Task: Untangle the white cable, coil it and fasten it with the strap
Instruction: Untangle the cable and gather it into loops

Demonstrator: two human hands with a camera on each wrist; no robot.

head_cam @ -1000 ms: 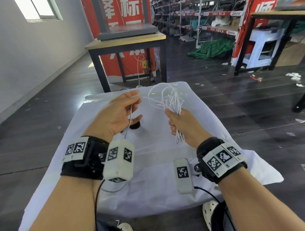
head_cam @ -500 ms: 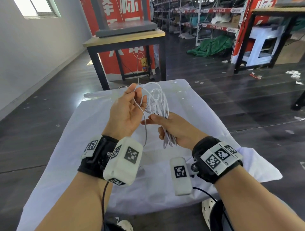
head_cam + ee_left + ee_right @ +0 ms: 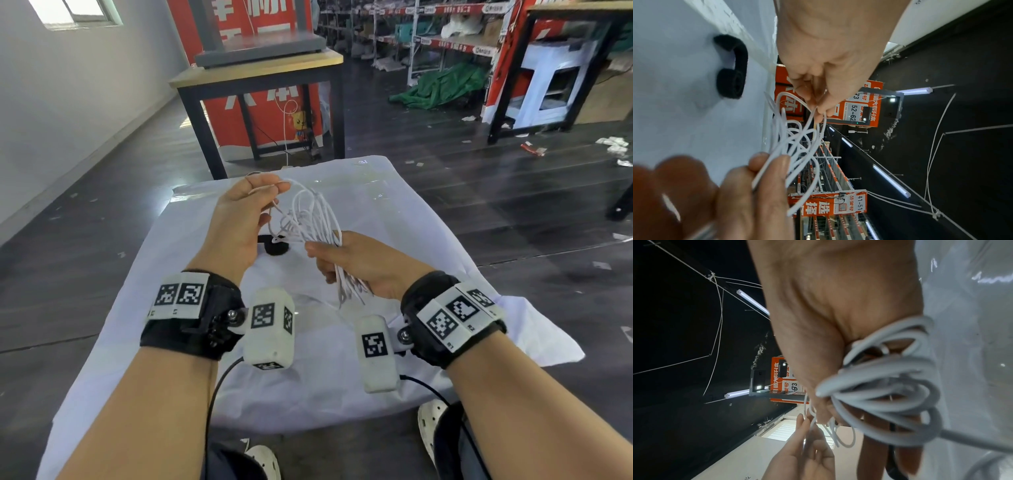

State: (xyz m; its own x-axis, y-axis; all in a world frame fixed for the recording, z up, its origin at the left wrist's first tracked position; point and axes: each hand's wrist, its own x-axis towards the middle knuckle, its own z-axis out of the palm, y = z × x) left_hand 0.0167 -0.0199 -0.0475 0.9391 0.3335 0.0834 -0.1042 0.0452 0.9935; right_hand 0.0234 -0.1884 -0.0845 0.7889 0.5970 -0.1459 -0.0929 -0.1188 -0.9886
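White cable bunched in messy loops, up in the air over the white cloth. Gripped mid-bundle in the right hand, fingers curled tight around it. One strand pinched between thumb and fingertips of the left hand, just beside. Black strap lying curled on the cloth, way clearer from the left wrist; mostly hidden from the head.

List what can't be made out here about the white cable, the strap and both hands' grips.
- White cable ends: no plug visible in the head view; in the right wrist view the bundle is close and blurred.
- Tangle: overlapping loops hide whether knots remain.
- Black strap: in the head view the left hand covers part of it.
- Right hand: the left wrist view blurs its fingers; the head view shows only its back.
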